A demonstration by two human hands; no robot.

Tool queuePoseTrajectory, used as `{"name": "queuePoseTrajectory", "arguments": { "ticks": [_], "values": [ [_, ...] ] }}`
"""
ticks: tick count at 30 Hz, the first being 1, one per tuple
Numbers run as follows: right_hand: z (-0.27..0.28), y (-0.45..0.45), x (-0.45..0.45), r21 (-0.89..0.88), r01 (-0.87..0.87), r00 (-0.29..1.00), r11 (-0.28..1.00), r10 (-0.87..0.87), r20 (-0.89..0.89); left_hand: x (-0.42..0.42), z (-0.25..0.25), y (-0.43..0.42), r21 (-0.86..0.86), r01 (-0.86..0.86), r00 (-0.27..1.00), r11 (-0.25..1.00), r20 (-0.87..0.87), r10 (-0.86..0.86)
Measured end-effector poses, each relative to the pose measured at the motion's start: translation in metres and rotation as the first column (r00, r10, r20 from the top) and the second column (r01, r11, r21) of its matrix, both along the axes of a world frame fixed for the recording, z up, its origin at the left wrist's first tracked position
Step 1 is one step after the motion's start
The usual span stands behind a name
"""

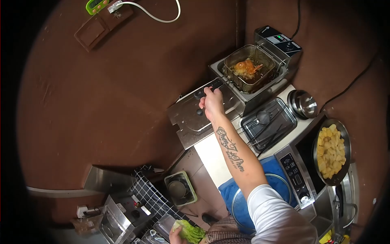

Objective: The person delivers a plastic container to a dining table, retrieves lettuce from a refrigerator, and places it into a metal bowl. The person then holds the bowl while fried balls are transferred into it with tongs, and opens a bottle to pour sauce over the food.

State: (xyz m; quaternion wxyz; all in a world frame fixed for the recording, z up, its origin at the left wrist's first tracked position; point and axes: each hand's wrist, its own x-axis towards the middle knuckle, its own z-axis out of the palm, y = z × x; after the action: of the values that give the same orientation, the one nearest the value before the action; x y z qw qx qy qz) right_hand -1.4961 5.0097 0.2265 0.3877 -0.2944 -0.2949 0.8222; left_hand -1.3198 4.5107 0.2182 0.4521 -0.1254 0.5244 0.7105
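My right hand (213, 103) reaches across from the lower right, its tattooed forearm bare. Its fingers are closed on the dark handle (216, 84) of a wire fryer basket (266, 61). The basket sits over the fryer (256, 96), with a browned fried piece (246, 69) inside. Beside the fryer is a metal lid (187, 124) with black knobs. At the bottom edge, my left hand (176, 236) holds green lettuce leaves (190, 232) near a clear container (164, 226); part of this hand is cut off by the frame.
A tray (248, 122) with utensils and stacked metal bowls (302, 104) stand beside the fryer. Farther right, a pan (348, 150) of yellow pieces sits on a cooktop (292, 173). A blue cloth (276, 164) lies under my arm. A bin (194, 195) stands on the floor.
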Motion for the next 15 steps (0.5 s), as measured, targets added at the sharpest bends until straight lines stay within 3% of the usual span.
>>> {"name": "queuePoseTrajectory", "arguments": {
  "ticks": [2, 5, 15],
  "values": [
    [0.007, -0.004, 0.005, 0.010, 0.020, 1.000, 1.000, -0.020, 0.002, -0.009, 0.006, 0.000, 0.091, 0.086, 0.994, 0.992, 0.052, -0.091],
    [0.010, -0.006, 0.009, 0.048, 0.011, 1.000, 0.999, -0.012, 0.024, -0.003, -0.008, -0.003, -0.039, -0.042, 0.998, 0.998, -0.045, 0.040],
    [0.011, -0.001, 0.009, 0.054, 0.005, 0.998, 0.999, -0.008, 0.062, 0.002, 0.023, 0.016, 0.037, 0.048, 0.993, 0.998, 0.107, -0.051]
  ]
}}
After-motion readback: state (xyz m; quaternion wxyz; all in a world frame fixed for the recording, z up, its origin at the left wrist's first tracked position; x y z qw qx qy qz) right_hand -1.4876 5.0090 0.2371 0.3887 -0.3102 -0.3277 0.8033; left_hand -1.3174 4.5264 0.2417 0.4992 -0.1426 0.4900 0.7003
